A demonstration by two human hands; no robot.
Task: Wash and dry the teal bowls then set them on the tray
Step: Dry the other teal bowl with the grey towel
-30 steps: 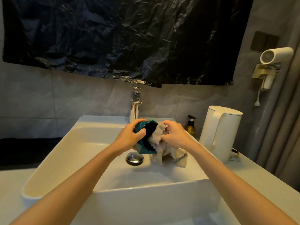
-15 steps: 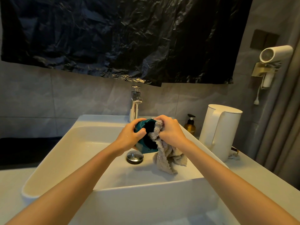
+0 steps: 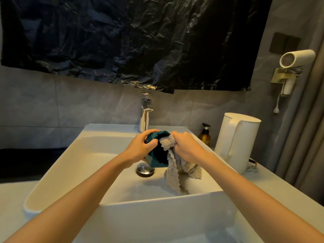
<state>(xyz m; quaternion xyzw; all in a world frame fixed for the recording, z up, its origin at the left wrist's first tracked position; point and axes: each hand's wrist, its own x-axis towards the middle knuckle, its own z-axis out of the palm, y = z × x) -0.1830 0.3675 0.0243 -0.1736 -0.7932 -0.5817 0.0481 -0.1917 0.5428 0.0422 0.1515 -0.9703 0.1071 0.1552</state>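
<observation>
Over the white sink (image 3: 73,165) my left hand (image 3: 140,148) grips a teal bowl (image 3: 154,160), tipped on its side with its opening facing right. My right hand (image 3: 185,148) grips a beige cloth (image 3: 177,174) and pushes a bunch of it against the bowl's rim and inside. The rest of the cloth hangs down into the basin. No tray and no other bowl are in view.
A chrome tap (image 3: 145,114) stands behind the hands and the drain plug (image 3: 145,170) lies just below the bowl. To the right on the counter are an amber pump bottle (image 3: 205,135) and a white kettle (image 3: 236,141). A hairdryer (image 3: 294,58) hangs on the right wall.
My right hand has shifted the cloth up along the bowl's rim and the hanging end has dropped lower into the basin. The bowl stays in my left hand.
</observation>
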